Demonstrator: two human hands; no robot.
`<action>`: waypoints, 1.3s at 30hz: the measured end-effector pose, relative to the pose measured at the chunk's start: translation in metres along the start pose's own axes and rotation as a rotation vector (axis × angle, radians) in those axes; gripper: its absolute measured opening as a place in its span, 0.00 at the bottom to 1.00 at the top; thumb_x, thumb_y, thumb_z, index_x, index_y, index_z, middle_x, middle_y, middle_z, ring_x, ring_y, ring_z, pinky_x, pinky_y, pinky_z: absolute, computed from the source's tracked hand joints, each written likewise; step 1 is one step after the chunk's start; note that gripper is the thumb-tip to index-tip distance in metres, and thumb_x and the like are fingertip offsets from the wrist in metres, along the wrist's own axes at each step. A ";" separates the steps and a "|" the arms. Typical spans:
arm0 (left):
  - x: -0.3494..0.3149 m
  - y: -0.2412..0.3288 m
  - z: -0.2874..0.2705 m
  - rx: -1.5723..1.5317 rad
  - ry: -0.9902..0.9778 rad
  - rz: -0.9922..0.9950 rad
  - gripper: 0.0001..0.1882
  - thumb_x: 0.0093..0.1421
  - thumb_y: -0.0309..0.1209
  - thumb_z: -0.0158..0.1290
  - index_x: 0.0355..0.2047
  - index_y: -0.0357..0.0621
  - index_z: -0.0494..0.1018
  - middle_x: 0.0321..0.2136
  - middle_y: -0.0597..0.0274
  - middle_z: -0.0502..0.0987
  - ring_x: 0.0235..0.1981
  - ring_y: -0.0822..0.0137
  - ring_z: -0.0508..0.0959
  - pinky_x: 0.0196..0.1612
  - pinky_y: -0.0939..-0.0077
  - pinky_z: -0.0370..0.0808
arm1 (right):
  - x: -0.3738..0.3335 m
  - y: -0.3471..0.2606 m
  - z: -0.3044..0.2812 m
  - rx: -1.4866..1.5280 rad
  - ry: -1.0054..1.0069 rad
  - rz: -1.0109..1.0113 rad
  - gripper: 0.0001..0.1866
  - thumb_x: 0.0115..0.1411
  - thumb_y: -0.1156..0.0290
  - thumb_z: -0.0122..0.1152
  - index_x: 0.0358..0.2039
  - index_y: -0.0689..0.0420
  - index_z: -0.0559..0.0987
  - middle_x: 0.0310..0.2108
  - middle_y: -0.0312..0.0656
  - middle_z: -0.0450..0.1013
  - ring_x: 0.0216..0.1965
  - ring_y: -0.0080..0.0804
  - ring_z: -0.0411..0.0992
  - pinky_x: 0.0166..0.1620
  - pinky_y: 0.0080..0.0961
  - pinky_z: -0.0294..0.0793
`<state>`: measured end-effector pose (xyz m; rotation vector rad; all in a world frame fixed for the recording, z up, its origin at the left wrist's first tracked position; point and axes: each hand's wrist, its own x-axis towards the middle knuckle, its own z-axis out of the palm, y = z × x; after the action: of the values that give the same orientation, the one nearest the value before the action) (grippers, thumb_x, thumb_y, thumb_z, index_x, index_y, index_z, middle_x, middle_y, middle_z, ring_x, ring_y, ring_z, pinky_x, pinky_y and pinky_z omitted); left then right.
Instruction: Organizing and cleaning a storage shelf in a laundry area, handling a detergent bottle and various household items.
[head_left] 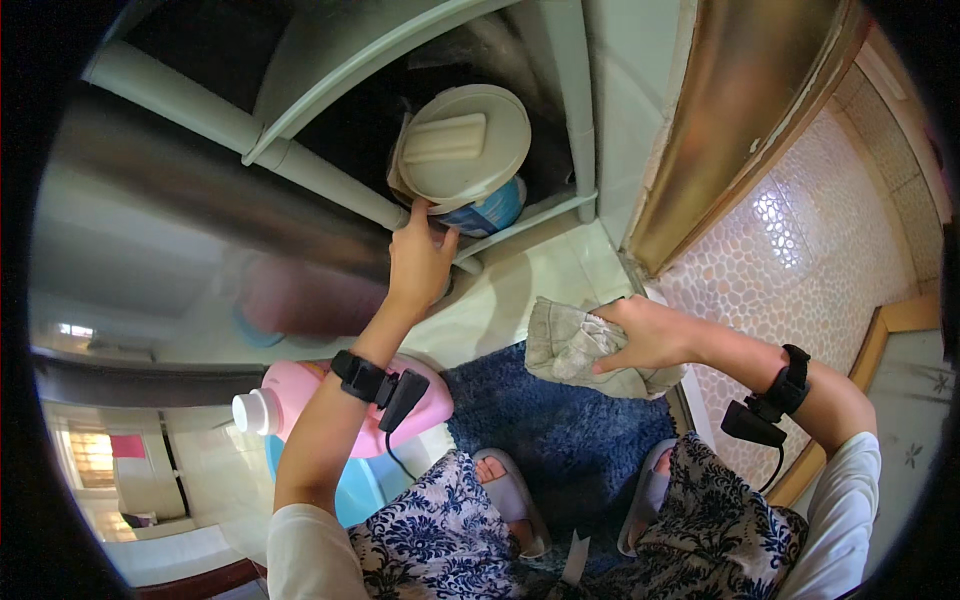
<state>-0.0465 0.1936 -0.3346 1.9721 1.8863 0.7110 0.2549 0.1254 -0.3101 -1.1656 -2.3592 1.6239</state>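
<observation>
My left hand is closed around the low end of a pale rack post. Its index finger stretches toward the edge of the lidded white bucket, and the thumb stands apart; the other fingers are hidden. A pale rectangular bar-like piece lies on the bucket's lid, and blue shows on the bucket's side. In my right hand is a crumpled grey-beige cloth, held above a dark blue mat.
Beside my left forearm, a pink jug with a white cap stands by a light blue basin. A shiny dark panel runs along the left. At the right, a brown door frame borders a pebble-patterned floor.
</observation>
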 end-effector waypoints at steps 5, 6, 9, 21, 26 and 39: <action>0.012 0.013 0.007 -0.261 -0.052 -0.224 0.20 0.54 0.27 0.58 0.45 0.32 0.67 0.20 0.55 0.77 0.19 0.71 0.78 0.20 0.77 0.74 | 0.001 -0.002 0.000 0.021 0.015 -0.015 0.24 0.44 0.61 0.69 0.38 0.63 0.77 0.33 0.57 0.75 0.38 0.51 0.74 0.44 0.37 0.72; 0.013 0.012 0.008 -0.248 -0.023 -0.227 0.17 0.54 0.27 0.58 0.42 0.31 0.69 0.21 0.56 0.77 0.20 0.72 0.78 0.21 0.78 0.74 | 0.000 -0.002 -0.001 0.030 0.018 -0.020 0.24 0.44 0.61 0.69 0.38 0.64 0.77 0.33 0.57 0.75 0.38 0.51 0.74 0.44 0.36 0.72; 0.012 0.000 0.015 -0.202 0.060 -0.153 0.11 0.55 0.26 0.57 0.35 0.31 0.71 0.21 0.56 0.78 0.21 0.74 0.77 0.24 0.81 0.74 | 0.000 0.001 0.001 0.033 0.040 -0.048 0.24 0.44 0.61 0.69 0.38 0.64 0.77 0.33 0.56 0.75 0.38 0.51 0.74 0.44 0.36 0.72; -0.020 0.040 -0.009 -0.341 0.047 -0.097 0.06 0.55 0.20 0.54 0.34 0.33 0.73 0.22 0.55 0.80 0.21 0.74 0.77 0.27 0.80 0.73 | -0.011 0.019 0.002 -0.024 0.053 -0.030 0.25 0.44 0.60 0.69 0.38 0.66 0.76 0.31 0.57 0.75 0.37 0.51 0.74 0.42 0.36 0.72; -0.067 0.058 -0.007 -0.394 0.061 -0.047 0.07 0.54 0.20 0.54 0.34 0.33 0.74 0.22 0.52 0.79 0.24 0.71 0.80 0.28 0.76 0.73 | -0.015 0.031 0.003 -0.097 0.050 -0.020 0.24 0.47 0.62 0.69 0.41 0.63 0.76 0.33 0.53 0.76 0.35 0.45 0.75 0.41 0.33 0.73; -0.182 0.026 -0.010 -0.249 -0.435 0.090 0.13 0.48 0.22 0.57 0.37 0.39 0.75 0.25 0.46 0.75 0.26 0.49 0.77 0.30 0.63 0.73 | -0.062 0.059 -0.019 -0.207 -0.873 0.142 0.25 0.41 0.62 0.72 0.41 0.57 0.78 0.33 0.46 0.77 0.36 0.39 0.74 0.39 0.33 0.72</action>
<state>-0.0315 0.0102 -0.3362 1.8750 1.3933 0.4636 0.3401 0.1126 -0.3275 -0.7235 -3.0419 2.3416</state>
